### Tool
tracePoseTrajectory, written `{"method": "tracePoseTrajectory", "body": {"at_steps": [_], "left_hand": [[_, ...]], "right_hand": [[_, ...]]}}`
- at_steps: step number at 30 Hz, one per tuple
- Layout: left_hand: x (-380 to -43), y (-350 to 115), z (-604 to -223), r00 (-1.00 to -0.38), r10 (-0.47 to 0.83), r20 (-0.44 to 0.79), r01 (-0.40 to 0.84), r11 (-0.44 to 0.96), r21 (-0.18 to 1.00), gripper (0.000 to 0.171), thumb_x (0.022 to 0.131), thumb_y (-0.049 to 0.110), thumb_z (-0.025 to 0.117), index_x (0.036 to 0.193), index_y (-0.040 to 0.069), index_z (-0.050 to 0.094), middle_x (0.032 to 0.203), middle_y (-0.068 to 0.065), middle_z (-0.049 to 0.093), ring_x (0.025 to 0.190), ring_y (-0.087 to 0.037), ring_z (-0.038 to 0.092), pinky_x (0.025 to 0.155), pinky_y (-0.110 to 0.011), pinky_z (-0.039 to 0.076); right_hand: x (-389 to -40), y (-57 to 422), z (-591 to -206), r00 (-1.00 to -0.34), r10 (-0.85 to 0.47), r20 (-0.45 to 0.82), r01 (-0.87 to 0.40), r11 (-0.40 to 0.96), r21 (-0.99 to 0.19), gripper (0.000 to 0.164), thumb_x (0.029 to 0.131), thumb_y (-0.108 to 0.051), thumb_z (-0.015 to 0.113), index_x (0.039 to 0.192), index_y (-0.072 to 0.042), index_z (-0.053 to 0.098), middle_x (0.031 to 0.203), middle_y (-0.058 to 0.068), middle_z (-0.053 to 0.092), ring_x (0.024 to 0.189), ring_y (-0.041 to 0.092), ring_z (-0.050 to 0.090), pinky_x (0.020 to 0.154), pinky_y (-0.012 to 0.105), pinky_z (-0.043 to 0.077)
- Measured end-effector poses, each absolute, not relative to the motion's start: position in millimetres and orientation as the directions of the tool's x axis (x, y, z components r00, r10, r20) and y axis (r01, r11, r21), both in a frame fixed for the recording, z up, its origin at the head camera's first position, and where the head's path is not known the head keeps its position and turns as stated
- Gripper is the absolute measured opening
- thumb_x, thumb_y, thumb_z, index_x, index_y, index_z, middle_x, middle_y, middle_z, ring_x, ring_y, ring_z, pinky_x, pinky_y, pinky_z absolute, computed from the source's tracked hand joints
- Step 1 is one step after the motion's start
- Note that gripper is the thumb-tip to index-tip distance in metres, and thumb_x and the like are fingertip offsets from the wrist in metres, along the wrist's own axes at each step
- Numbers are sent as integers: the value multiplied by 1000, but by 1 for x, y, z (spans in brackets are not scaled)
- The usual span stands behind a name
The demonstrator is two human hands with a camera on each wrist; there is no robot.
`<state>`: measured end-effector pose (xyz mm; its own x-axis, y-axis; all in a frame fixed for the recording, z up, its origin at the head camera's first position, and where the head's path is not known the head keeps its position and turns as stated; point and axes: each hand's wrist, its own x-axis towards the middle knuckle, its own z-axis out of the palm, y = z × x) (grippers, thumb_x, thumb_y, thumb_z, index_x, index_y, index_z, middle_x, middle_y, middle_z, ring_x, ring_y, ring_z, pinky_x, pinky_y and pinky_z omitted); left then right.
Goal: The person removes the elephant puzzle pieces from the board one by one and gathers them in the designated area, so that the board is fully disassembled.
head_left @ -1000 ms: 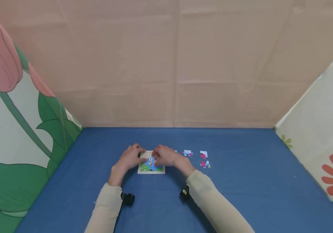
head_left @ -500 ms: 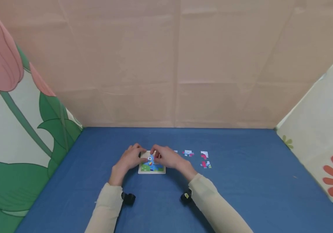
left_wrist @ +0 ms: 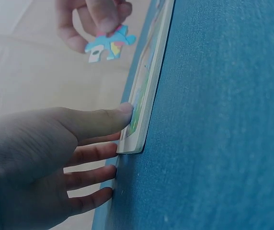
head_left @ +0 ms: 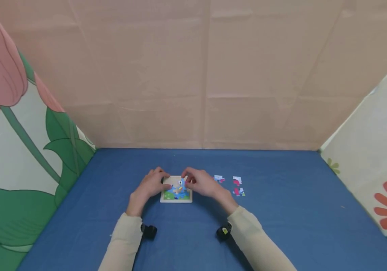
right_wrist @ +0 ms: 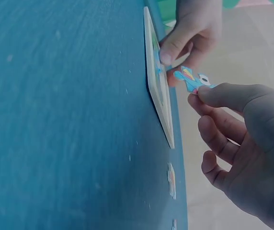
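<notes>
The right hand (head_left: 203, 183) pinches a puzzle piece (left_wrist: 106, 44) between the tips of its thumb and forefinger, while its other fingers are bent and clear of it. The piece is blue, with an eye and a patch of yellow; its pink edge lies under the fingertips, and the rest sticks out from the pinch toward the left hand (head_left: 150, 184). It is held up off the puzzle tray (head_left: 176, 201), and from the head view it appears over the tray's right half. The left hand grips the tray's left side, its thumb on the face and its fingers at the outer edge. The tray lies flat on the blue table (head_left: 281, 195), with blue and green pieces (head_left: 169, 195) filling its near part and pale wood showing in its far part. To the right of the tray, three loose pieces (head_left: 237, 180) lie apart from one another, the nearest of them just beside the right hand.
</notes>
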<state>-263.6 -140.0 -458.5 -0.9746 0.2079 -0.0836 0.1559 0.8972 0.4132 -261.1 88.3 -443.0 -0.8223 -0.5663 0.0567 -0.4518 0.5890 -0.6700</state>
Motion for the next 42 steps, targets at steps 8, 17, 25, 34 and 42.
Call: {"method": "tracePoseTrajectory", "body": {"at_steps": [8, 17, 25, 34, 42], "left_hand": [[-265, -139, -459, -976, 200, -83, 150, 899, 412, 49, 88, 36, 75, 130, 12, 66, 126, -9, 57, 113, -28, 51, 96, -48, 45], [-264, -142, -458, -974, 212, -77, 163, 897, 411, 50, 88, 36, 76, 131, 12, 66, 130, -10, 56, 117, -29, 50, 97, -50, 44], [-262, -143, -457, -976, 204, -80, 152, 891, 428, 51, 89, 36, 75, 132, 12, 65, 131, -10, 55, 119, -30, 49, 99, -49, 43], [-261, -141, -457, -975, 211, -70, 160, 885, 438, 50, 89, 35, 75, 132, 12, 65, 130, -10, 55, 118, -29, 49, 98, -49, 43], [-261, -141, -458, -976, 205, -76, 151, 881, 449, 50, 89, 35, 75, 133, 13, 65, 131, -10, 55, 120, -29, 49, 100, -49, 43]], "right_hand": [[-259, 103, -443, -831, -544, 113, -472, 584, -661, 23, 94, -13, 68, 116, -15, 62, 95, -1, 71, 77, 10, 60, 68, 26, 51], [-257, 119, -443, -842, -524, 130, -464, 580, -670, 23, 92, -12, 70, 114, -15, 63, 94, -1, 71, 76, 9, 60, 67, 25, 50], [-257, 134, -442, -847, -516, 129, -462, 592, -660, 24, 92, -12, 70, 115, -15, 62, 94, -2, 71, 75, 10, 59, 64, 25, 49], [-255, 155, -444, -858, -494, 143, -448, 581, -680, 22, 90, -12, 72, 111, -15, 64, 89, -4, 72, 74, 10, 59, 64, 25, 48], [-254, 170, -449, -873, -472, 123, -420, 599, -682, 21, 90, -13, 73, 109, -15, 66, 90, -3, 72, 76, 11, 60, 66, 26, 49]]}}
